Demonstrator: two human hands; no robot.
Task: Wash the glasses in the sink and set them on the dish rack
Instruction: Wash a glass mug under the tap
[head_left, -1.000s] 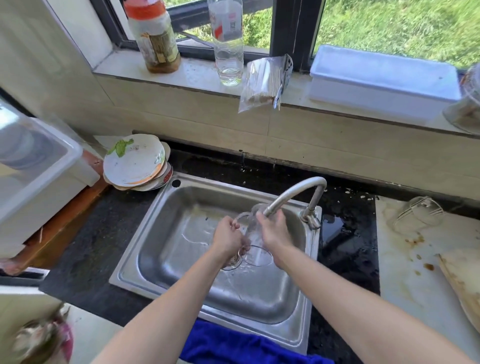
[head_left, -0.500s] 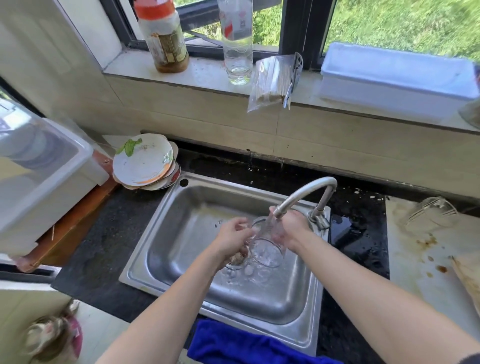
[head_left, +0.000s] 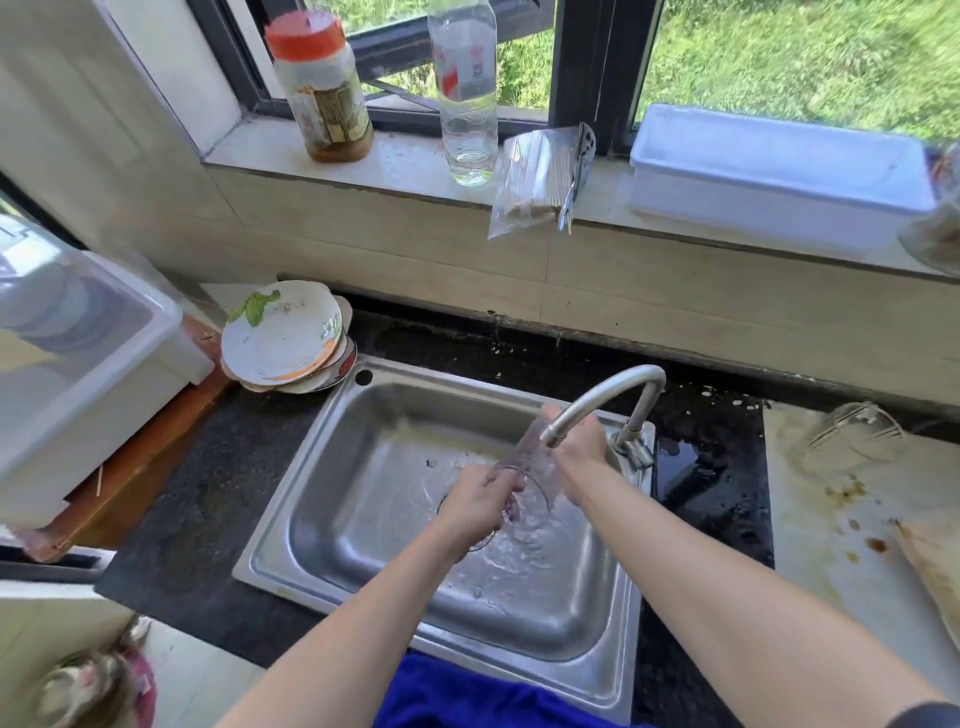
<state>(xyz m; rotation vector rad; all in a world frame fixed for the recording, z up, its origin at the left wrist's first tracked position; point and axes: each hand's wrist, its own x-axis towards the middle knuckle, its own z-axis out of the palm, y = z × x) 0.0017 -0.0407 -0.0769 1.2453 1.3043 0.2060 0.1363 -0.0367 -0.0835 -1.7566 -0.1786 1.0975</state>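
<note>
A clear drinking glass (head_left: 524, 462) is held tilted over the steel sink (head_left: 395, 431), right under the spout of the curved tap (head_left: 597, 397). My left hand (head_left: 480, 506) grips its lower rim end, fingers curled round it. My right hand (head_left: 576, 452) holds the upper end near the spout. Water ripples on the sink floor below. A second clear glass (head_left: 852, 434) lies on its side on the white board to the right of the sink. The white dish rack box (head_left: 78, 364) stands at the far left.
Dirty plates (head_left: 283, 338) are stacked at the sink's back-left corner. On the window sill stand a jar (head_left: 322, 88), a clear bottle (head_left: 467, 93), a bag of sticks (head_left: 540, 182) and a white tray (head_left: 779, 171). A blue cloth (head_left: 467, 696) hangs at the sink's front edge.
The glass has turned from nearly upright to a steep tilt, its upper end raised to the spout. My right hand moved up with it; my left hand stayed at the lower end.
</note>
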